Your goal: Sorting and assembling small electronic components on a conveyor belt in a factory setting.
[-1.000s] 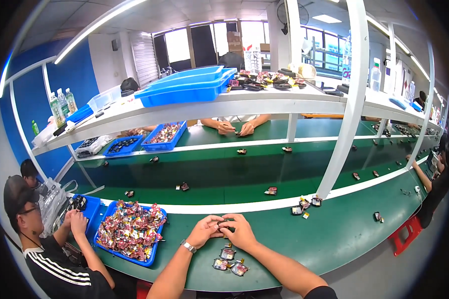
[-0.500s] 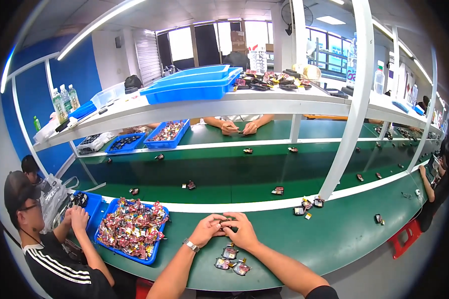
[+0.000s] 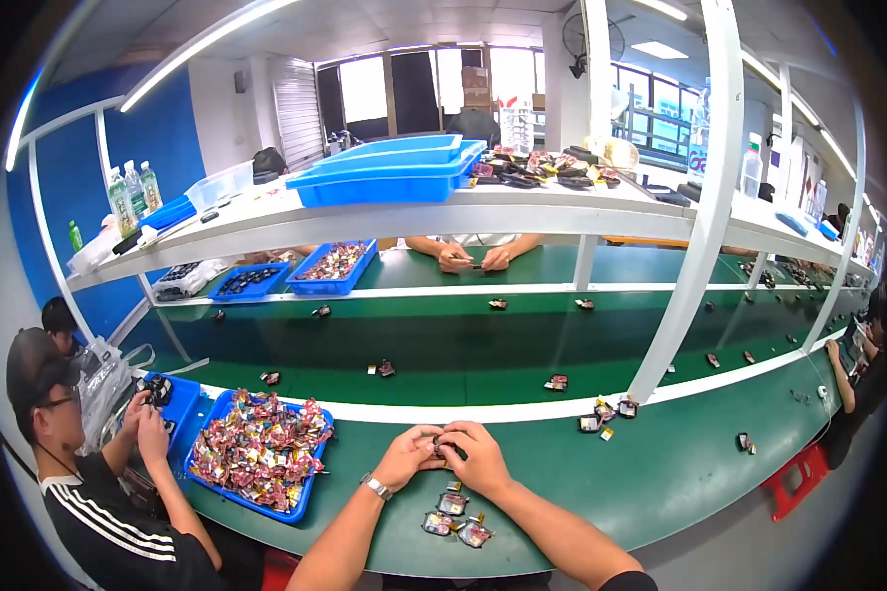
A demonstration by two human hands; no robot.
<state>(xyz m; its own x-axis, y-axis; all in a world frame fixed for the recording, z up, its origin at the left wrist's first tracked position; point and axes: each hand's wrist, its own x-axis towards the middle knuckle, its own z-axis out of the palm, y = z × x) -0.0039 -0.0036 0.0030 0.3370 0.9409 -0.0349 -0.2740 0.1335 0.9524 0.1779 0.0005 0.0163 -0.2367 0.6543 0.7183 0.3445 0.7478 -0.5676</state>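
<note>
My left hand (image 3: pixel 411 459), with a metal-banded watch on its wrist, and my right hand (image 3: pixel 474 459) meet over the green bench. Between their fingertips they grip a small dark part (image 3: pixel 441 449), mostly covered by the fingers, so its exact kind is hidden. Just below my hands, several small flat electronic assemblies (image 3: pixel 452 504) lie in a loose cluster, dark-edged with red and yellow bits. Left of my left hand stands a blue tray (image 3: pixel 304 504) heaped with similar reddish pieces (image 3: pixel 258 448).
A green belt (image 3: pixel 443 345) carrying scattered parts runs beyond the bench's white rail (image 3: pixel 473 409). A slanted white post (image 3: pixel 685 217) rises from that rail, near a few assemblies (image 3: pixel 604 419). At left, a co-worker (image 3: pixel 118 502) handles a dark piece. Blue trays (image 3: pixel 384 177) sit on the overhead shelf.
My fingers have shifted around the small dark part, the right ones now more bent. The left co-worker's hands have parted slightly, showing a dark piece. The view has moved a little.
</note>
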